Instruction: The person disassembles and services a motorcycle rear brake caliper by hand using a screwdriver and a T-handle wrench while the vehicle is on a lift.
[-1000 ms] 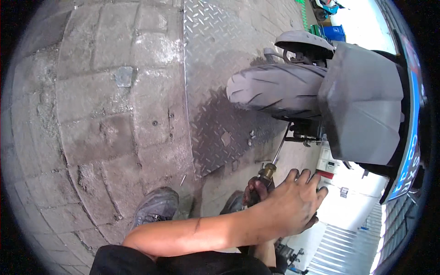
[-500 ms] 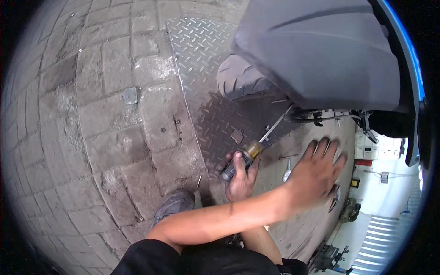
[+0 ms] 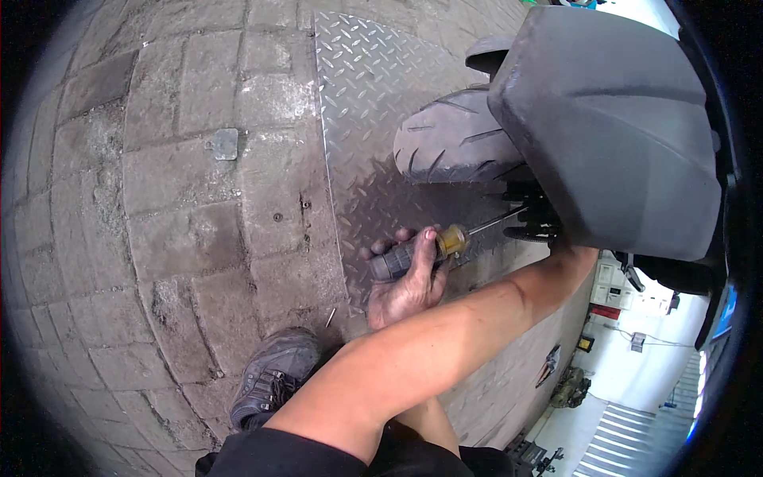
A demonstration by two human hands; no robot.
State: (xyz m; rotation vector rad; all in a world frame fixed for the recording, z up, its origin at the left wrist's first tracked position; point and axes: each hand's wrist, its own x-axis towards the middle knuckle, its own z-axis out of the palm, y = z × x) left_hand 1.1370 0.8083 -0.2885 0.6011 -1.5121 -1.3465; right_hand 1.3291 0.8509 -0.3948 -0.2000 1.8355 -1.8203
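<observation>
You have the screwdriver just right of the middle of the frame, its dark grip and yellow collar pointing up and to the right. Your right hand is clamped on that grip from below, palm up, with the thumb laid across the top and the fingertips showing beyond the far side. The thin shaft runs from the collar toward the dark parts under the grey fender on the right; whether its tip touches them, you cannot tell from here. Your left forearm comes up from the bottom of the frame and crosses over your right forearm. Your left hand goes behind the lower edge of the fender, so you cannot tell whether its fingers are apart, together or on something. The tyre sits above the shaft, partly covered by the fender, over the tread plate set in the stone floor. A small square metal piece lies on the stones left of the plate, and a short thin rod lies near your shoe at lower left of centre. A white wall fills part of the lower right.
</observation>
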